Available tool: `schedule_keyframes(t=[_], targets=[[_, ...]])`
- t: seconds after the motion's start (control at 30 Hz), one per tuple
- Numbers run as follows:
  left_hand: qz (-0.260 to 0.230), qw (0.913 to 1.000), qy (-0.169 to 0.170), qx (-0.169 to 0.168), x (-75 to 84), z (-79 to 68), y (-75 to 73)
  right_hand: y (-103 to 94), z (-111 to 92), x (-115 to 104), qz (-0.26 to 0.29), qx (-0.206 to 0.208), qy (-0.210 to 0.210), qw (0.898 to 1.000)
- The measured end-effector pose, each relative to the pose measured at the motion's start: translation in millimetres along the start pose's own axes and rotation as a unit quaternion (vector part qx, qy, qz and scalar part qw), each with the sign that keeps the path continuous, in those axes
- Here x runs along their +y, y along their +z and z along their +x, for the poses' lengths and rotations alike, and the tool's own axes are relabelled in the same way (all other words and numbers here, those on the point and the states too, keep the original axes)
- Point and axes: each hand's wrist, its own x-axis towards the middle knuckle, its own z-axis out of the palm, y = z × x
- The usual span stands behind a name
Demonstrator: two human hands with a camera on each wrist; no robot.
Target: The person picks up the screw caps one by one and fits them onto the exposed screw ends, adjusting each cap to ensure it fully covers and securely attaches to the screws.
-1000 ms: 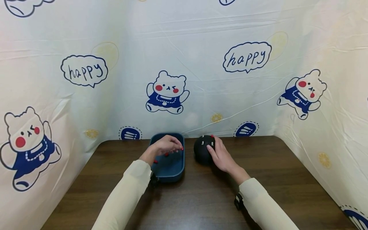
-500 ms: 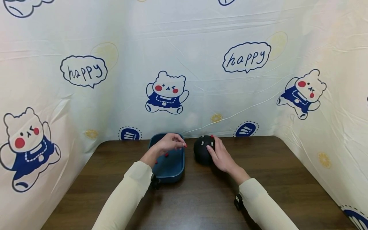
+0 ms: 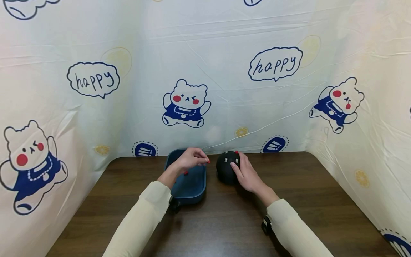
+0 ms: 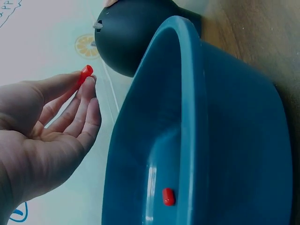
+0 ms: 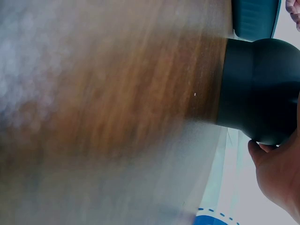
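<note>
My left hand (image 3: 190,159) pinches a small red cap (image 4: 86,71) between thumb and fingertips, above the right rim of a blue tub (image 3: 192,195). A second red cap (image 4: 168,197) lies inside the tub. Just right of it, a black dome-shaped object (image 3: 225,174) stands on the table. Short metal screws (image 4: 97,26) stick out of its upper surface, and one red piece (image 3: 237,152) sits near its top. My right hand (image 3: 250,175) grips the dome from the right, its thumb on the near face. The far fingers are partly hidden behind the dome.
The dark wooden table (image 3: 218,228) ends at the back against a patterned white curtain (image 3: 224,100), which also hangs along both sides. The tub and dome stand close together near the back edge, with a narrow gap between them.
My left hand has moved slightly up and right with the red cap, from over the tub to its right rim, nearer the dome. My right hand and the dome have stayed put.
</note>
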Motion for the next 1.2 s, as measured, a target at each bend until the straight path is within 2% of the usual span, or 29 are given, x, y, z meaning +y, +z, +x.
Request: schedule_keyframes(t=[0.3,0.9,1.2], targets=[[0.021,0.9992,0.028,0.017,5.6,-3.4,6.0,-0.9,-1,-1,0.002,-0.001,0.003,1.000],[0.058,0.9925,0.080,0.071,18.1,1.3,24.5,-1.3,-1,-3,-0.002,-0.009,0.019,1.000],[0.061,0.9891,0.091,0.099,25.2,3.3,33.0,-0.3,0,-2,0.002,-0.006,0.016,1.000]])
